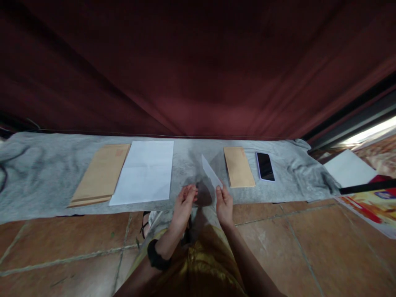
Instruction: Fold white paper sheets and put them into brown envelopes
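My right hand (225, 204) pinches a folded sheet of white paper (211, 171) near its lower end, and the sheet tilts up to the left above the cloth. To the left of it, my left hand (185, 202) is closed, its fingertips pressed together; whether anything lies in them is hidden. A stack of flat white paper sheets (144, 171) lies left of my hands. Beyond that rests a pile of large brown envelopes (100, 173). Right of the folded paper sits a smaller pile of brown envelopes (239, 167).
A grey cloth (46, 173) covers the narrow table. On it, at the right, lies a phone (265, 166) with a dark screen. A dark red curtain (192, 82) hangs along the back edge. Beyond the right end are a white panel (349, 168) and a colourful printed package (374, 208).
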`<move>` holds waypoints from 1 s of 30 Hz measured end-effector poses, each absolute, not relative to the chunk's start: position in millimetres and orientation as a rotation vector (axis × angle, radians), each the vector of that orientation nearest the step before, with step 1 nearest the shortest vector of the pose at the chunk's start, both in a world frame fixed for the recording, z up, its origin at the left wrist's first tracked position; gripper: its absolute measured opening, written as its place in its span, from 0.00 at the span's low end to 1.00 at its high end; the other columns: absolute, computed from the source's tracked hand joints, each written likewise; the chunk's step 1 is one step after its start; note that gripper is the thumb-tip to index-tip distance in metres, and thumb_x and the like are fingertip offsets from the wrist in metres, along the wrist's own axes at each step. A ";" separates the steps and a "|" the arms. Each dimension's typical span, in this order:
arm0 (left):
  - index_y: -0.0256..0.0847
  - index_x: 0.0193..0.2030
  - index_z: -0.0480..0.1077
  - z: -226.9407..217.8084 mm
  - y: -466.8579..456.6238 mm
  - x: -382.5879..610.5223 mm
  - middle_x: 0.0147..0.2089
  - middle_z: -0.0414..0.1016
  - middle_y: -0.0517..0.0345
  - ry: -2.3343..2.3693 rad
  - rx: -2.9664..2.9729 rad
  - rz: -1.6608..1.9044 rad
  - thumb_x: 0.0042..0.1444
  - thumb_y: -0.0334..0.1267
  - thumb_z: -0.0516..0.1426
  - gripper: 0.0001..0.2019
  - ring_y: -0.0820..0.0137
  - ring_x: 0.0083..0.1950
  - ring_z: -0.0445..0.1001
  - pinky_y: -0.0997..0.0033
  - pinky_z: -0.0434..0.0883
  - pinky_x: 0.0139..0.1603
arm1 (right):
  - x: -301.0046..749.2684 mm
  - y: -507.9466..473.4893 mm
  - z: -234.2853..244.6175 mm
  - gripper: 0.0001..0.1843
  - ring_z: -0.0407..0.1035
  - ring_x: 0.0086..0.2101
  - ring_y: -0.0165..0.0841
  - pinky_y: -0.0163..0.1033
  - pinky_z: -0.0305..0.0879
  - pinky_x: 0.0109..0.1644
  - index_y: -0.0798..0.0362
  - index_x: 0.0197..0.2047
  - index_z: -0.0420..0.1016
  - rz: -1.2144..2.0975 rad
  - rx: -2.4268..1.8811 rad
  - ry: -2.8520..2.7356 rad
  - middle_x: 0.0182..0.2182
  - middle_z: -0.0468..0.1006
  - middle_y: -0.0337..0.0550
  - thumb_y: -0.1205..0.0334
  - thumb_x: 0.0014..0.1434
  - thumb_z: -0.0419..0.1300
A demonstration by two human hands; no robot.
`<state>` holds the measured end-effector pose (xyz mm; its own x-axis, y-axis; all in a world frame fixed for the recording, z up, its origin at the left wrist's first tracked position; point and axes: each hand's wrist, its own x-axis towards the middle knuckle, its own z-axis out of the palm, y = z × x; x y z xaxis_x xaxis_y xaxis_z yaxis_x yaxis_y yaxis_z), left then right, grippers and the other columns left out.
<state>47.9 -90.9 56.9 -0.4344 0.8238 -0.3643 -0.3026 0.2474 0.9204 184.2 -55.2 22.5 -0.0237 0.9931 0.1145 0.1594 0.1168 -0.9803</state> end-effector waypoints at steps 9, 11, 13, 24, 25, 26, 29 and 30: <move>0.39 0.38 0.77 31.8 -91.8 60.1 0.39 0.82 0.53 1.298 0.400 1.319 0.47 0.52 0.67 0.19 0.64 0.41 0.79 0.62 0.76 0.45 | 156.0 -74.6 6.7 0.19 0.77 0.48 0.36 0.46 0.75 0.56 0.48 0.49 0.71 1.590 -1.060 -0.597 0.48 0.82 0.44 0.43 0.65 0.56; 0.39 0.37 0.77 28.0 -88.5 60.7 0.37 0.82 0.54 1.340 0.415 1.335 0.46 0.49 0.67 0.17 0.64 0.39 0.78 0.64 0.75 0.41 | 153.7 -81.1 2.3 0.20 0.77 0.49 0.38 0.48 0.75 0.57 0.49 0.48 0.72 1.599 -1.056 -0.603 0.48 0.82 0.46 0.43 0.64 0.57; 0.38 0.39 0.77 24.3 -84.8 57.0 0.36 0.81 0.54 1.369 0.443 1.341 0.45 0.47 0.67 0.18 0.64 0.38 0.78 0.66 0.74 0.39 | 156.6 -83.0 -2.9 0.17 0.78 0.47 0.39 0.49 0.76 0.54 0.49 0.46 0.73 1.602 -1.087 -0.649 0.46 0.82 0.46 0.45 0.63 0.59; 0.39 0.36 0.75 16.3 -65.8 9.4 0.37 0.79 0.55 1.467 0.949 1.075 0.48 0.44 0.61 0.12 0.62 0.40 0.75 0.66 0.71 0.41 | 211.6 -71.4 4.6 0.22 0.78 0.36 0.38 0.42 0.75 0.39 0.51 0.46 0.79 1.679 -1.246 -0.665 0.40 0.84 0.46 0.46 0.53 0.68; 0.39 0.34 0.75 17.0 -65.5 6.6 0.35 0.79 0.56 1.456 1.009 1.004 0.48 0.44 0.60 0.11 0.63 0.38 0.74 0.67 0.70 0.40 | 212.7 -70.3 7.2 0.23 0.78 0.36 0.38 0.42 0.75 0.40 0.51 0.45 0.79 1.708 -1.252 -0.664 0.39 0.84 0.45 0.46 0.52 0.69; 0.39 0.33 0.74 17.7 -65.5 4.4 0.34 0.78 0.57 1.440 1.056 0.938 0.49 0.45 0.60 0.11 0.64 0.37 0.74 0.68 0.69 0.38 | 213.2 -68.8 8.6 0.23 0.77 0.35 0.38 0.42 0.74 0.40 0.51 0.44 0.80 1.723 -1.262 -0.672 0.37 0.84 0.44 0.46 0.50 0.70; 0.39 0.32 0.73 19.3 -65.9 0.7 0.31 0.76 0.60 1.389 1.107 0.830 0.51 0.46 0.59 0.12 0.66 0.34 0.72 0.70 0.67 0.35 | 212.8 -61.9 7.2 0.24 0.74 0.29 0.35 0.39 0.71 0.34 0.52 0.40 0.80 1.697 -1.327 -0.723 0.31 0.82 0.40 0.46 0.43 0.73; 0.39 0.33 0.72 19.8 -65.6 0.0 0.31 0.76 0.60 1.380 1.104 0.825 0.51 0.46 0.59 0.12 0.67 0.34 0.72 0.70 0.67 0.35 | 212.4 -59.3 6.2 0.24 0.73 0.27 0.33 0.37 0.70 0.31 0.52 0.38 0.80 1.687 -1.350 -0.740 0.29 0.81 0.39 0.46 0.41 0.74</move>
